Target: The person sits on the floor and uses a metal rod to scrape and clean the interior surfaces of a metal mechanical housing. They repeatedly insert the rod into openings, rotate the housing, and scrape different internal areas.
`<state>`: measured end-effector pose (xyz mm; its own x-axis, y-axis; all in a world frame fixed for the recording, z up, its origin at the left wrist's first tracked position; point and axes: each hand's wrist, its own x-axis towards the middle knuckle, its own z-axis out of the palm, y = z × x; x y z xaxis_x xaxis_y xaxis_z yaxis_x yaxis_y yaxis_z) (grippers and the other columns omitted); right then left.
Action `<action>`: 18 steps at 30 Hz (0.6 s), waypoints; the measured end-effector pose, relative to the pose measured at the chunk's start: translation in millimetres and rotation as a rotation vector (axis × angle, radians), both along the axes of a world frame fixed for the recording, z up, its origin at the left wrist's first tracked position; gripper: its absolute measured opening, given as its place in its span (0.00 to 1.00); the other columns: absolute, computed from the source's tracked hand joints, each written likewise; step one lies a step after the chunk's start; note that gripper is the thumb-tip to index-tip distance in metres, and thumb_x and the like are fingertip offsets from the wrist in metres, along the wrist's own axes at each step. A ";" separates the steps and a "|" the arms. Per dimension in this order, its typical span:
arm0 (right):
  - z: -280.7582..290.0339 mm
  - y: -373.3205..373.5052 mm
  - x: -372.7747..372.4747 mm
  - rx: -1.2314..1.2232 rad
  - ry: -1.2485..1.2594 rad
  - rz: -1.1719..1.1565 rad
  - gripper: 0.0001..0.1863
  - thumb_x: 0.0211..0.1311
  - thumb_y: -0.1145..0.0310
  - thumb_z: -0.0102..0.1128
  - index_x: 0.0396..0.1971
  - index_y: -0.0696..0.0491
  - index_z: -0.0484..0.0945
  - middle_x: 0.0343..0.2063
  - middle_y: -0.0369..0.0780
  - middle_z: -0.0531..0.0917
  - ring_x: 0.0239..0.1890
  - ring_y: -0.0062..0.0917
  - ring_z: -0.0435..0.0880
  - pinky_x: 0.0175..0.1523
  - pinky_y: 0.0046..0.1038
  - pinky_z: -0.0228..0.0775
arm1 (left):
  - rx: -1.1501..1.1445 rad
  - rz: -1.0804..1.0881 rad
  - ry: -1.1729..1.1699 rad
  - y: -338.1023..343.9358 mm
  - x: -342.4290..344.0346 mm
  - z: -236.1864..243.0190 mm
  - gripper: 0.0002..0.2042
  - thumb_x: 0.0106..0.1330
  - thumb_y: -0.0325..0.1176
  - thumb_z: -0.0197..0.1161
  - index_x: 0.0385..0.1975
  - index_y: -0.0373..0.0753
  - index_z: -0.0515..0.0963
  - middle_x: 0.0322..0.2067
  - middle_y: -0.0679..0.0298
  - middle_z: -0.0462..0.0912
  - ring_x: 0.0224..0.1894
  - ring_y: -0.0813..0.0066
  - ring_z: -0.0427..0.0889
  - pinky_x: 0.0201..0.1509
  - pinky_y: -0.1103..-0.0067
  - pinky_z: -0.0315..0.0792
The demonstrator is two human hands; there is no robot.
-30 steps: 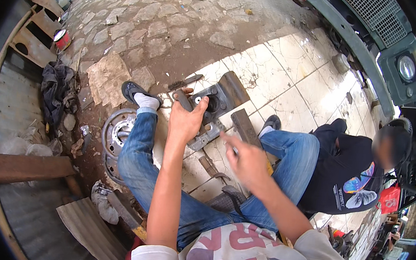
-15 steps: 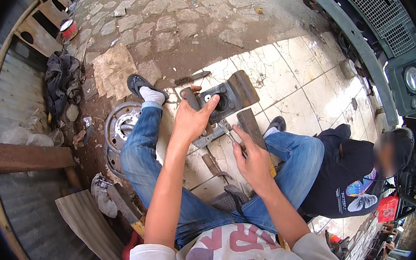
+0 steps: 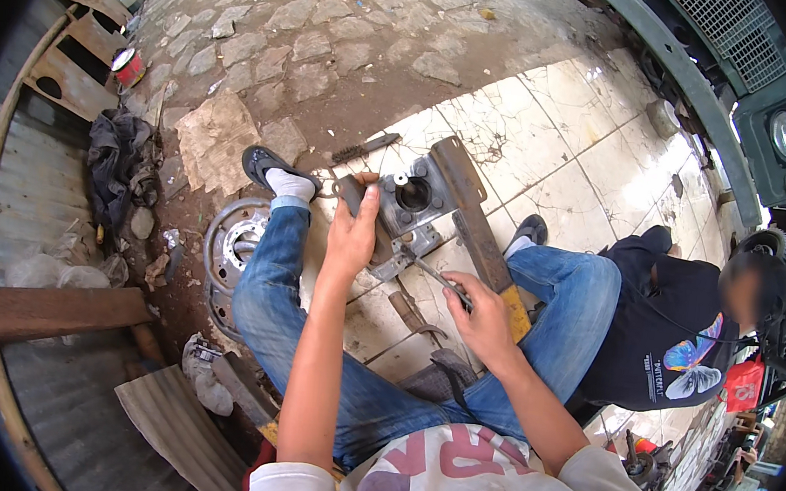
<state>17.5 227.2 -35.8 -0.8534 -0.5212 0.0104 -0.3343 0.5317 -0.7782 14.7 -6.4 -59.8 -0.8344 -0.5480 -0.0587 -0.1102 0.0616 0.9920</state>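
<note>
My left hand [image 3: 354, 233] is closed around a dark grey, rounded metal part [image 3: 352, 191], thumb upright along its side. Beside it on the tiles sits a metal assembly with a flat plate and a round dark opening [image 3: 413, 194]. A smaller bracket-like metal piece [image 3: 420, 239] juts from its near side. In my right hand [image 3: 483, 321] is a slim metal tool [image 3: 435, 274], pinched near its rear end. The tool points at the bracket; whether its tip touches I cannot tell, nor its exact kind.
A wire brush [image 3: 364, 149] lies beyond the assembly; a hammer-like tool [image 3: 413, 314] lies nearer me. A steel wheel rim [image 3: 227, 240] is by my left leg. To the right, a person in black [image 3: 663, 316] sits beside a green vehicle [image 3: 775, 148].
My right hand has drawn back toward me, showing more of the slim tool. My left hand has shifted left, uncovering the round opening.
</note>
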 end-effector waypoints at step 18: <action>-22.9 13.1 5.4 -0.294 -0.243 -0.071 0.14 0.69 0.74 0.56 0.52 0.55 0.76 0.22 0.35 0.76 0.24 0.14 0.71 0.29 0.21 0.64 | 0.060 -0.020 0.027 2.4 16.0 -23.3 0.24 0.78 0.49 0.46 0.64 0.40 0.69 0.52 0.58 0.77 0.55 0.69 0.73 0.64 0.75 0.64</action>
